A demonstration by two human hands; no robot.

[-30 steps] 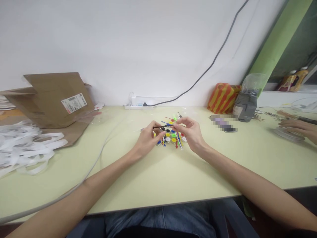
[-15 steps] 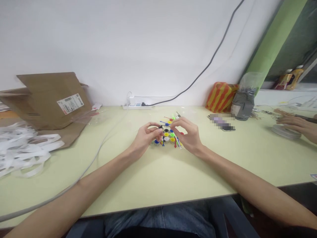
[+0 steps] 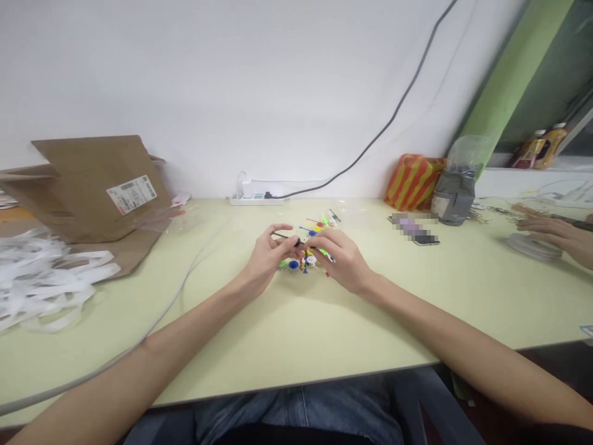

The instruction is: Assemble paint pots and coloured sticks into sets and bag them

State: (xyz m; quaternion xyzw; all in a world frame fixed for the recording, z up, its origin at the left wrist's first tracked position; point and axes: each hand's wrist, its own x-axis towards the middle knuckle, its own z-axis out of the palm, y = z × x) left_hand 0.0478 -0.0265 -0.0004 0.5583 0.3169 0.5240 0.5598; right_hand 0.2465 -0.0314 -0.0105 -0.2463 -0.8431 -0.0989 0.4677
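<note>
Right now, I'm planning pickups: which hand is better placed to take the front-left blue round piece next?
Probably the left hand: the blue round piece lies close by it, while the right hand is farther across. The left pinches a black piece, though.

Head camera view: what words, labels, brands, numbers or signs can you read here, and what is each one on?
Nothing is legible.
White label on the cardboard box: print too blurred.
Pale label on the grey bag: too blurred.
Bottles at far right: labels too small.
Slip at the picture's right edge: too blurred.
</note>
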